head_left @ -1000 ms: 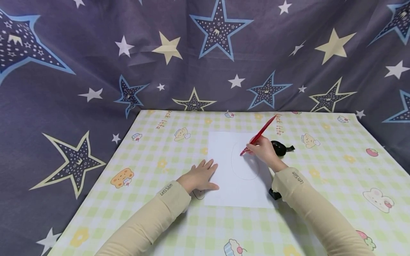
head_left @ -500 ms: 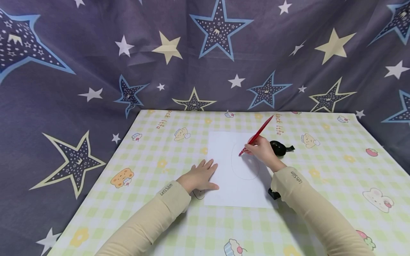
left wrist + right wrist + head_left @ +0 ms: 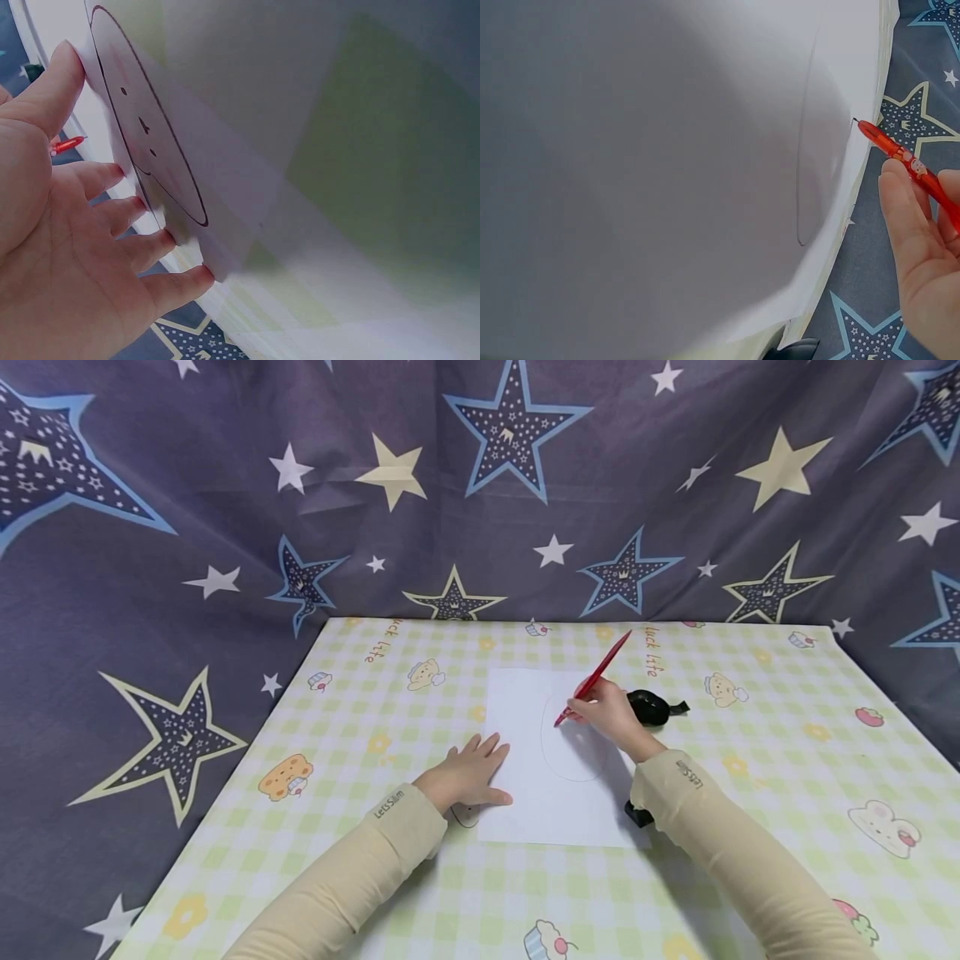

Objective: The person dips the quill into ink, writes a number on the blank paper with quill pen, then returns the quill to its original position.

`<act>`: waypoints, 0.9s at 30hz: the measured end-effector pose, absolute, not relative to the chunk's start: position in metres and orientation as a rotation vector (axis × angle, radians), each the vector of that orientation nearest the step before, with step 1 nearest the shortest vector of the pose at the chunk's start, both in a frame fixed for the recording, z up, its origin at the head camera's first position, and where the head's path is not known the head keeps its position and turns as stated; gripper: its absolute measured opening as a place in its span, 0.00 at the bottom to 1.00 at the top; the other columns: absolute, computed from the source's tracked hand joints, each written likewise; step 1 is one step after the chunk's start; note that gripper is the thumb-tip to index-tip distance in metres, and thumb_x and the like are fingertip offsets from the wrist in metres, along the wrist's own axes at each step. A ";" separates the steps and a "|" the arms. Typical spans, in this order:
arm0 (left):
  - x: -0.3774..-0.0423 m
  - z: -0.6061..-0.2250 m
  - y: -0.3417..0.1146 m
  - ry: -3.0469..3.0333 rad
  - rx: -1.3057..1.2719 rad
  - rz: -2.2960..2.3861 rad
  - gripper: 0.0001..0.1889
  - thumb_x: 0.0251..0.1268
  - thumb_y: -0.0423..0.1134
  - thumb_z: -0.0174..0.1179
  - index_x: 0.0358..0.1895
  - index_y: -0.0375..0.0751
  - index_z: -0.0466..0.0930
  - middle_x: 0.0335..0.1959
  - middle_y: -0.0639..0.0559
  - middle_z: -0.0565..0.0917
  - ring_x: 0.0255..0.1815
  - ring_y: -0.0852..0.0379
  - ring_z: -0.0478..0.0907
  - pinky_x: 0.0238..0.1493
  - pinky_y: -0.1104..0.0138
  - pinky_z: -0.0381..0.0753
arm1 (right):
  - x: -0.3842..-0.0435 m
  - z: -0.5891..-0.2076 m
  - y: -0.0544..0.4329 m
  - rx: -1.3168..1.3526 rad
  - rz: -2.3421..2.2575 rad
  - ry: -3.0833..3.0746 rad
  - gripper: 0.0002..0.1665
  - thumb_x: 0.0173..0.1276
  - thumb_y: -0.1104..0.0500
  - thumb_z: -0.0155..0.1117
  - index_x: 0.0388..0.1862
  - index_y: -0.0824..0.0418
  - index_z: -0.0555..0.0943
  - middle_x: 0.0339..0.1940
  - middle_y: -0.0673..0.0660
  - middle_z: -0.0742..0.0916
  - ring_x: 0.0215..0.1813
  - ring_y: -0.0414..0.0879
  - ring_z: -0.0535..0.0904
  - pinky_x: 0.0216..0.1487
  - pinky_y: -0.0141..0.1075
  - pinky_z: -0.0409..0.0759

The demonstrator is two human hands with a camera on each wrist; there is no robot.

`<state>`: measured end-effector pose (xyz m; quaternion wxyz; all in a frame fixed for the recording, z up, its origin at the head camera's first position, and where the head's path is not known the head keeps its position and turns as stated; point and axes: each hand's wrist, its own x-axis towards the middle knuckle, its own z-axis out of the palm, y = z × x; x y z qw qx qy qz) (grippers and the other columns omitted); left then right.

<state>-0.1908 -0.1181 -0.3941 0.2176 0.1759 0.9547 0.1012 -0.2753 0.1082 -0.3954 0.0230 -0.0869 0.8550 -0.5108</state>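
A white sheet of paper (image 3: pixel 517 814) lies on the table with a thin, faint rounded outline (image 3: pixel 573 779) drawn on it. My left hand (image 3: pixel 467 773) rests with spread fingers on the sheet's left edge. My right hand (image 3: pixel 606 710) pinches a slim red pen (image 3: pixel 609 658), tilted with its upper end away from me. In the right wrist view the dark tip of the pen (image 3: pixel 915 169) is at the paper, by a short line. Part of the outline is hidden behind the right hand in the head view.
To the right of the sheet lies a black rounded object (image 3: pixel 649 707), partly behind my right wrist. A smaller black piece (image 3: pixel 639 814) shows by the right sleeve. The table has a green checked cloth (image 3: pixel 420 893) with printed cartoons; a starry curtain (image 3: pixel 480 539) hangs behind.
My right hand and the red pen have shifted slightly left across the paper, the pen's upper end moving left too. The left hand and the sheet have stayed in place.
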 end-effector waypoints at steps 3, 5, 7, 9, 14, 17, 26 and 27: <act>-0.190 -0.394 -0.118 2.644 0.487 0.281 0.43 0.59 0.57 0.57 0.72 0.43 0.49 0.73 0.47 0.45 0.72 0.44 0.38 0.66 0.45 0.43 | -0.275 -0.395 0.108 -0.261 -1.566 2.651 0.07 0.62 0.66 0.59 0.36 0.71 0.74 0.33 0.65 0.85 0.31 0.48 0.84 0.33 0.38 0.82; -0.191 -0.394 -0.118 2.645 0.488 0.279 0.43 0.59 0.57 0.57 0.72 0.43 0.49 0.73 0.47 0.45 0.72 0.43 0.38 0.66 0.45 0.43 | -0.275 -0.394 0.108 -0.258 -1.556 2.652 0.08 0.62 0.66 0.59 0.37 0.71 0.74 0.33 0.65 0.85 0.30 0.48 0.84 0.33 0.38 0.82; -0.191 -0.395 -0.118 2.646 0.490 0.279 0.43 0.59 0.58 0.57 0.72 0.42 0.49 0.73 0.46 0.45 0.72 0.43 0.38 0.66 0.45 0.44 | -0.276 -0.394 0.107 -0.253 -1.553 2.647 0.08 0.62 0.66 0.59 0.37 0.71 0.74 0.33 0.64 0.85 0.30 0.47 0.83 0.34 0.39 0.82; -0.191 -0.396 -0.119 2.646 0.493 0.280 0.43 0.59 0.58 0.57 0.72 0.42 0.49 0.73 0.47 0.45 0.72 0.43 0.38 0.66 0.45 0.43 | -0.276 -0.394 0.107 -0.250 -1.553 2.642 0.08 0.62 0.66 0.59 0.37 0.71 0.74 0.32 0.64 0.85 0.30 0.47 0.83 0.34 0.39 0.82; -0.191 -0.396 -0.119 2.645 0.492 0.291 0.43 0.59 0.57 0.57 0.73 0.42 0.49 0.73 0.47 0.45 0.72 0.43 0.37 0.66 0.45 0.43 | -0.277 -0.395 0.107 -0.268 -1.564 2.645 0.08 0.62 0.66 0.59 0.36 0.71 0.74 0.32 0.64 0.85 0.29 0.46 0.83 0.31 0.35 0.81; -0.192 -0.396 -0.119 2.646 0.495 0.296 0.43 0.59 0.57 0.58 0.72 0.42 0.49 0.73 0.46 0.45 0.72 0.43 0.38 0.66 0.45 0.43 | -0.276 -0.396 0.106 -0.289 -1.591 2.641 0.07 0.62 0.67 0.60 0.36 0.71 0.74 0.31 0.65 0.84 0.28 0.46 0.83 0.30 0.35 0.81; -0.191 -0.396 -0.119 2.647 0.495 0.294 0.43 0.59 0.57 0.58 0.72 0.42 0.49 0.73 0.46 0.45 0.72 0.44 0.38 0.66 0.45 0.43 | -0.276 -0.397 0.100 -0.316 -1.584 2.652 0.07 0.61 0.68 0.60 0.35 0.72 0.74 0.30 0.64 0.84 0.27 0.45 0.82 0.31 0.37 0.82; -0.191 -0.395 -0.118 2.648 0.494 0.294 0.43 0.59 0.57 0.58 0.72 0.42 0.49 0.73 0.46 0.45 0.72 0.44 0.38 0.66 0.45 0.43 | -0.276 -0.397 0.100 -0.314 -1.577 2.655 0.07 0.61 0.68 0.61 0.35 0.72 0.74 0.30 0.64 0.84 0.27 0.45 0.82 0.31 0.37 0.82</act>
